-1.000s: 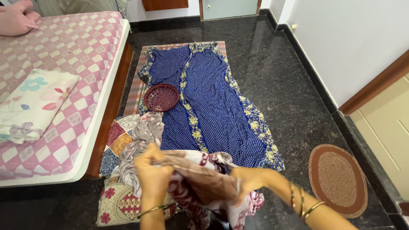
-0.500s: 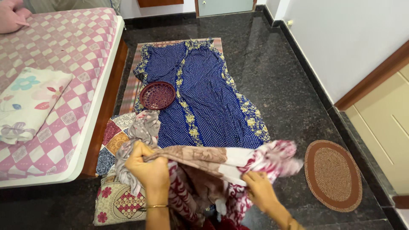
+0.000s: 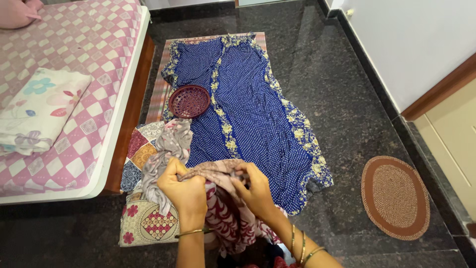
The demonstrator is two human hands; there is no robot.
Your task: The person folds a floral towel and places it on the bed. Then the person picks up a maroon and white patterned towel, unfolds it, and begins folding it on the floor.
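Dark stone floor (image 3: 337, 89) carries a striped mat (image 3: 157, 94) under a blue dress (image 3: 248, 109), with a red basket (image 3: 189, 101) on top. An oval rug (image 3: 395, 197) lies well apart. Bed (image 3: 74, 49) bears what may be a folded sheet (image 3: 37, 109).

Bare forearms; one gold bangle (image 3: 191, 232) left, three right.

The maroon printed cloth (image 3: 225, 218) runs out of frame at the bottom edge. Both forearms are cut off there too. The bed (image 3: 74, 74) is cropped at left and top. The patchwork cushions (image 3: 144, 223) lie partly covered by a grey garment (image 3: 166, 154).
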